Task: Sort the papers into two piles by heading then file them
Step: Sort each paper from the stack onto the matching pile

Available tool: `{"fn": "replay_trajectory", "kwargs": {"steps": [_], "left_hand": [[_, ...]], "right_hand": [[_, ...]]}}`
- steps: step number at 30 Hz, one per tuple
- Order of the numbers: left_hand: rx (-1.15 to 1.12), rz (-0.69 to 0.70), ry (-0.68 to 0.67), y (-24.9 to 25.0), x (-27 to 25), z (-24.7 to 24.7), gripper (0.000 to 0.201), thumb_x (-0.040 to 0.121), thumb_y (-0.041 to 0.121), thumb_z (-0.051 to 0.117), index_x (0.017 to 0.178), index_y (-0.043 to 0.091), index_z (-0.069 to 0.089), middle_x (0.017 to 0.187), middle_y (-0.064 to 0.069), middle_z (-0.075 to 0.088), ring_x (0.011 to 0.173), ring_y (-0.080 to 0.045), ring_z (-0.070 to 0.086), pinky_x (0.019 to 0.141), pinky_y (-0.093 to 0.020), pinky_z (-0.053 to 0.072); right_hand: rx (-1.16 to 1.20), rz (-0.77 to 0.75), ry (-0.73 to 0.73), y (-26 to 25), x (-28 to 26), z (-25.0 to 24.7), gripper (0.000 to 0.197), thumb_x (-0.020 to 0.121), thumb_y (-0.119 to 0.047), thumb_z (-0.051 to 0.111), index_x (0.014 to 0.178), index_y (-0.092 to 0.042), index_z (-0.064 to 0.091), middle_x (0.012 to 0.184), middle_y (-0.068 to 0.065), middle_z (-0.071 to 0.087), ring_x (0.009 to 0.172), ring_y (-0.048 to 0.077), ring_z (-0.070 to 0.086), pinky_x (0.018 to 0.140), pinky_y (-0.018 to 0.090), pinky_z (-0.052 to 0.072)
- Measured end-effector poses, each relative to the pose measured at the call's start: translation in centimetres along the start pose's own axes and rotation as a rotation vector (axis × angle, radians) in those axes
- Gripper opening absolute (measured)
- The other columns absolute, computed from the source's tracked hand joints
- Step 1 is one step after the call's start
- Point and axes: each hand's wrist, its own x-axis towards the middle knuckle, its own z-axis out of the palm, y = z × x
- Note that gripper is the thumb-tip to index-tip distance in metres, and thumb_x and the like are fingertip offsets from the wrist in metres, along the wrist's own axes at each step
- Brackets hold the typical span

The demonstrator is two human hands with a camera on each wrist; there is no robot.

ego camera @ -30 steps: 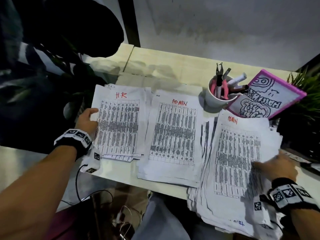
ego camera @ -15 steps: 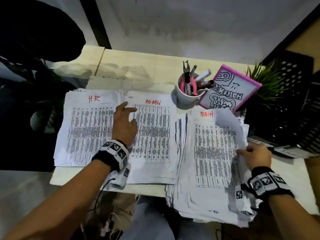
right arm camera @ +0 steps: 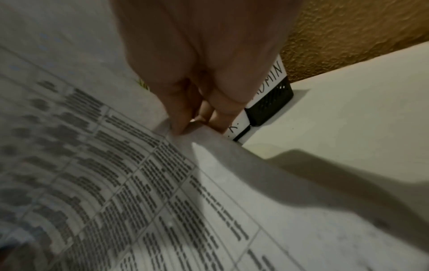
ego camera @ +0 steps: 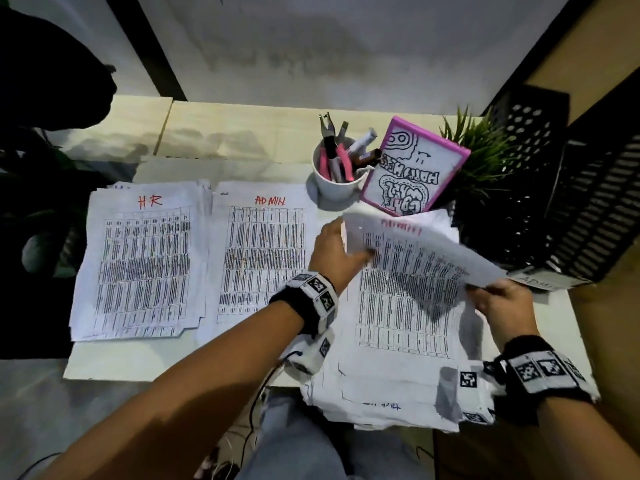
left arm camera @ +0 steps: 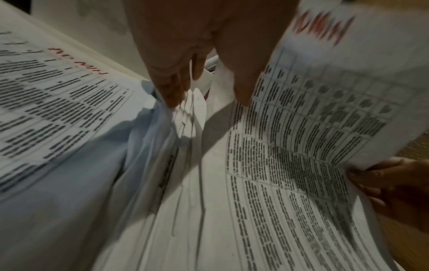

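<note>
white lifted sheet (ego camera: 412, 251) headed admin: right hand (ego camera: 502, 306) pinches its 4 o'clock corner, left hand (ego camera: 334, 252) pinches its 9 o'clock edge; admin pile (ego camera: 263, 258) lies at 9 o'clock, nearer the left.

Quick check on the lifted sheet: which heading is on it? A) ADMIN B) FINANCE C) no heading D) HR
A: the lifted sheet, held between the left hand and the right hand, has red lettering at its top edge that reads ADMIN, blurred but the same as on the middle pile.
</note>
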Motion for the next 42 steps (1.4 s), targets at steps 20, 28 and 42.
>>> {"fn": "replay_trajectory", "kwargs": {"steps": [20,28,42], "left_hand": [[0.301,-0.135,0.058,-0.2,-1.1,1.3,0.046,0.076,0.034,0.073,0.105,0.004,0.054,0.103,-0.008,0.056,0.093,-0.025,0.054,0.079,-0.032,0.042],[0.173,-0.103,0.214,-0.8,-0.8,1.7,0.014,0.08,0.013,0.067,0.093,0.008,0.064,0.086,-0.013,0.069,0.08,-0.03,0.064,0.067,-0.03,0.049],[-0.303,0.225,-0.027,0.8,-6.9,0.3,0.03,0.097,-0.001,0.04,0.09,0.023,0.058,0.097,0.013,0.066,0.081,0.008,0.058,0.072,-0.012,0.045]], "right_hand": [[0.099,-0.108,-0.253,1.4,-0.8,-2.5,0.059,0.089,0.009,0.026,0.057,-0.008,0.072,0.075,0.007,0.073,0.074,0.02,0.07,0.073,0.025,0.055],[0.042,-0.009,-0.189,0.9,-1.3,-1.7,0.039,0.082,0.014,0.049,0.065,-0.01,0.074,0.075,0.004,0.073,0.071,0.014,0.069,0.068,0.025,0.056],[0.109,0.133,0.012,-0.9,-0.1,0.2,0.045,0.069,0.023,0.063,0.107,-0.002,0.059,0.078,-0.004,0.074,0.073,0.011,0.07,0.057,0.019,0.054]]}}
